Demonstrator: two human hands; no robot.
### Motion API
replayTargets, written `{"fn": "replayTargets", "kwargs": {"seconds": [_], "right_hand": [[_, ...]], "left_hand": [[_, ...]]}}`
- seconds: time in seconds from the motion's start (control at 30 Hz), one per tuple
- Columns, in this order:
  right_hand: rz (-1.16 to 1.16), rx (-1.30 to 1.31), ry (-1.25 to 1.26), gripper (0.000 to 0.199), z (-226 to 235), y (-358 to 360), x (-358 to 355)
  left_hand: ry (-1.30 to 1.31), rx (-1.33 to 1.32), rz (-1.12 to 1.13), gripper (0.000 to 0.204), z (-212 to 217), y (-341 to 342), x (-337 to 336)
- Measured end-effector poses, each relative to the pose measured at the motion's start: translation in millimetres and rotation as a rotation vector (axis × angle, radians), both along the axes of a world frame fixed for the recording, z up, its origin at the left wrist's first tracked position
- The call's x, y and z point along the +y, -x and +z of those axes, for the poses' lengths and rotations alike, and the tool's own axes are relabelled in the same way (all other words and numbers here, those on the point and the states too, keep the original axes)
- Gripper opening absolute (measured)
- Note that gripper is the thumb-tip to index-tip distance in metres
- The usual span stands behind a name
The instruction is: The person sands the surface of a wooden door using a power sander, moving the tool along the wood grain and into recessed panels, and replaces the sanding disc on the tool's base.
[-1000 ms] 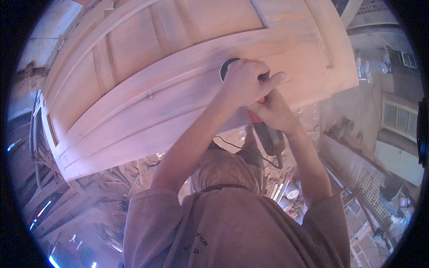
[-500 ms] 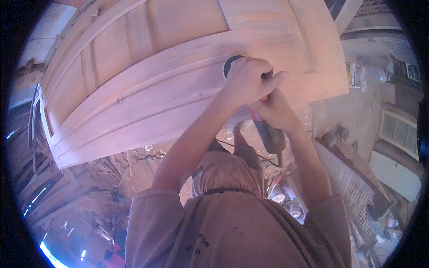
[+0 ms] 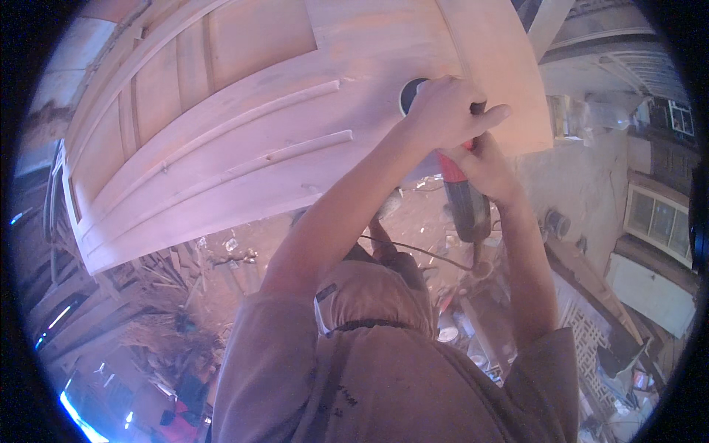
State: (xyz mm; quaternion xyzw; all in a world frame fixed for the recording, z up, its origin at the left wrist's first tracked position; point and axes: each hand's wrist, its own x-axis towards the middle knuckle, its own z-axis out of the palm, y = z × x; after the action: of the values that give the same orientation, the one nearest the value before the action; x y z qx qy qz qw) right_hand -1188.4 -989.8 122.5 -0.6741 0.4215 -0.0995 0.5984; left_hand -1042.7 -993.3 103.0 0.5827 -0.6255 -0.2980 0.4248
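Note:
Both my hands are on a red and black angle grinder [image 3: 468, 207] with a round dark disc [image 3: 410, 96]. My left hand [image 3: 447, 112] is closed over the grinder's front end, beside the disc. Round the red part of its body wraps my right hand [image 3: 489, 173]. The disc lies against the face of a pale wooden door [image 3: 369, 111], near its right end. Raised mouldings [image 3: 303, 148] run lengthwise on the door, left of the disc. My left hand hides much of the grinder's head.
A dark power cord [image 3: 421, 251] trails from the grinder past my legs. Wood scraps [image 3: 166, 277] are piled on the lower left. To the right, boards [image 3: 591, 277], a lattice panel [image 3: 587, 336] and clutter line the wall. A slatted window [image 3: 659, 218] is farther right.
Both hands have carried the grinder to the right along the door, past the ends of the mouldings. The door sits further left in the view.

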Motion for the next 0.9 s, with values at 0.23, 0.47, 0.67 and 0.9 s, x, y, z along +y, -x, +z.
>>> {"fn": "replayTargets", "kwargs": {"seconds": [0.23, 0.47, 0.67, 0.9], "right_hand": [[-0.478, 0.071, 0.014, 0.049, -4.8, 83.8, -24.2], [-0.797, -0.327, -0.339, 0.05, 27.3, 147.6, 39.6], [-1.147, -0.383, -0.389, 0.058, 26.8, 176.6, 133.1], [-0.928, -0.587, -0.464, 0.062, 10.4, 167.8, 216.9]], "left_hand": [[0.66, 0.041, 0.12, 0.036, 8.5, 79.5, -51.0], [0.499, 0.147, 0.087, 0.021, 25.6, 90.1, 177.8], [-0.727, 0.178, 0.349, 0.026, -32.3, 39.0, 525.3], [-0.884, 0.265, 1.039, 0.026, -87.0, 75.9, 615.9]]}}
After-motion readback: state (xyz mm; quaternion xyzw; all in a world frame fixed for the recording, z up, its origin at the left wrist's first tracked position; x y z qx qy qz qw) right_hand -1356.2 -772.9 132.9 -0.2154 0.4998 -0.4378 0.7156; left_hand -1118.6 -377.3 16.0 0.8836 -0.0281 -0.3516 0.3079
